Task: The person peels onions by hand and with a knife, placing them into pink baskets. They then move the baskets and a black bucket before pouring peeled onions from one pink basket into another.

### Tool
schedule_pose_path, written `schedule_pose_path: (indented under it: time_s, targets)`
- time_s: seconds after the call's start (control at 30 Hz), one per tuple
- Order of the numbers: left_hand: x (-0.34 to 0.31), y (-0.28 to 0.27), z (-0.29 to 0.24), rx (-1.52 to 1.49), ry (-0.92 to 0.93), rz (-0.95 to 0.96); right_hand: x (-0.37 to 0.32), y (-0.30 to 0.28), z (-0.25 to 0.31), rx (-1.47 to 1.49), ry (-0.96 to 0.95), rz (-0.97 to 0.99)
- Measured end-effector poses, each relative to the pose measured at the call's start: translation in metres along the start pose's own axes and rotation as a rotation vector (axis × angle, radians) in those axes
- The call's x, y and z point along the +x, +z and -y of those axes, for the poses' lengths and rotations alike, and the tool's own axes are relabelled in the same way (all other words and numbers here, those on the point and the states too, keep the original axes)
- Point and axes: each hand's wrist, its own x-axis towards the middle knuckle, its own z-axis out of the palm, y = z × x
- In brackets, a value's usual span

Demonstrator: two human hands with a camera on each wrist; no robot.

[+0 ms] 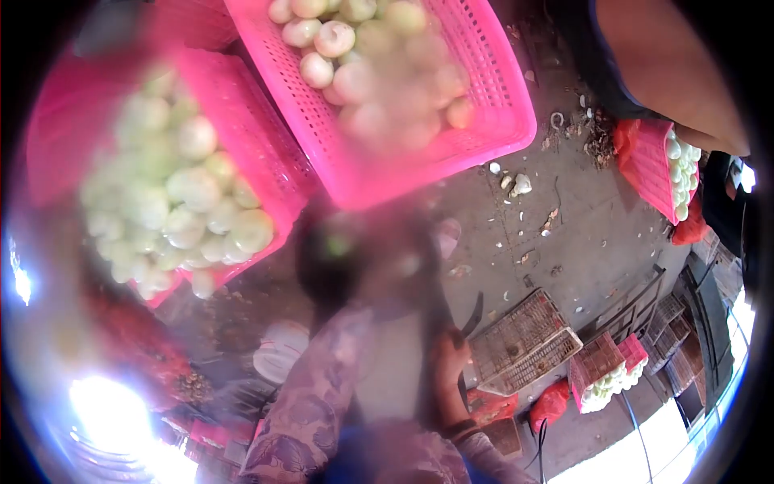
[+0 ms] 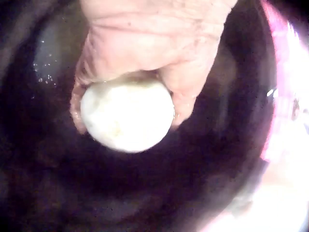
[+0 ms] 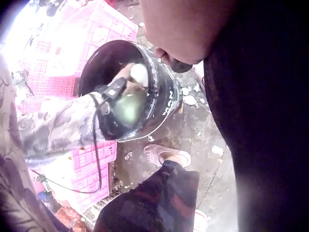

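Observation:
A peeled white onion sits in the grip of my left hand, thumb and fingers around its sides. Around that hand is the dark inside of a black bucket, and the right wrist view shows the same hand reaching in over the rim with the white onion. A pale green shape shows lower in the bucket. My right hand holds a knife beside my leg, its dark curved blade pointing up in the head view. In the right wrist view most of the right hand's fingers are hidden.
Pink crates of peeled onions stand beyond the bucket and to the left. Onion scraps litter the floor. Brown crates and a red bag lie at the right. Another person's arm reaches in at upper right.

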Motion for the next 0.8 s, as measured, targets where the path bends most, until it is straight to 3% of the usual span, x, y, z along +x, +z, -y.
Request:
schedule_pose_path:
  time_s: [0.07, 0.13, 0.2, 0.27, 0.37, 0.43, 0.53, 0.7, 0.77, 0.8]
  targets:
    - [-0.040, 0.001, -0.049, -0.339, -0.007, 0.055, 0.006, 0.001, -0.013, 0.081, 0.074, -0.006]
    - [-0.074, -0.004, -0.107, -0.611, 0.019, 0.112, 0.013, -0.002, -0.030, 0.101, 0.034, 0.015]
    - [-0.101, -0.013, -0.163, -0.759, 0.132, 0.115, 0.009, 0.000, -0.036, 0.119, -0.008, 0.033]
    - [-0.112, -0.021, -0.182, -0.777, 0.244, 0.048, 0.012, 0.003, -0.032, 0.087, -0.057, 0.029]
    - [-0.072, -0.040, -0.120, -0.509, 0.292, -0.118, 0.011, 0.004, -0.025, 0.156, -0.034, 0.051]
    - [-0.030, -0.053, -0.062, 0.185, 0.441, -0.418, 0.009, 0.006, -0.028, 0.195, -0.002, 0.034]
    - [0.021, -0.056, -0.046, 0.379, 0.394, -0.453, 0.006, 0.006, -0.025, 0.208, 0.041, 0.007]
    - [0.083, -0.065, -0.010, 0.724, 0.135, -0.405, 0.014, -0.002, -0.051, 0.327, 0.063, 0.013]
    - [0.088, -0.064, -0.007, 0.705, 0.076, -0.379, 0.012, -0.006, -0.050, 0.057, 0.051, -0.024]
    - [0.088, -0.063, -0.006, 0.642, 0.063, -0.368, 0.012, -0.007, -0.048, 0.056, 0.051, -0.030]
